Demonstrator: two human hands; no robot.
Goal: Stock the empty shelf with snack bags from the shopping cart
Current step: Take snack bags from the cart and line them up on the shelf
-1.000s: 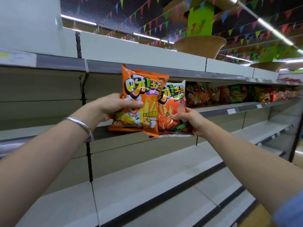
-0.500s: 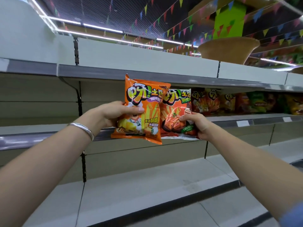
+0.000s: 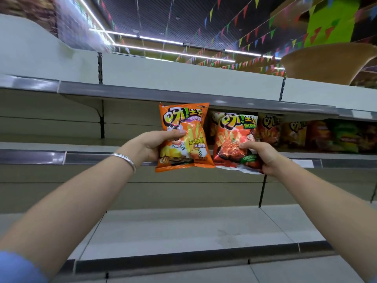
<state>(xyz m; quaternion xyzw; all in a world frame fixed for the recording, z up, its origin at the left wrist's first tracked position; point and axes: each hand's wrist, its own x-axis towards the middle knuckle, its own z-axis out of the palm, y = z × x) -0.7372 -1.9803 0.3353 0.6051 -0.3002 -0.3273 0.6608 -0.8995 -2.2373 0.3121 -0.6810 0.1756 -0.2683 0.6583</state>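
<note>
Separating now: left hand (image 3: 151,145) clamped on orange fries bag (image 3: 184,137), right hand (image 3: 260,155) gripping red kimchi bag (image 3: 234,139), closer to shelf (image 3: 114,157); placement near.

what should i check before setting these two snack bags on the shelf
1. Left hand grips the orange potato-stick bag: ok.
2. Right hand grips the red-and-white snack bag: ok.
3. Both bags upright, fronts facing out: ok.
4. Free space on the grey metal shelf to the left of the stocked row of bags: ok.
5. Bag bottoms above the shelf's front edge: not ok, they hang in front of it.
6. Depth behind the bags: cannot tell.
</note>
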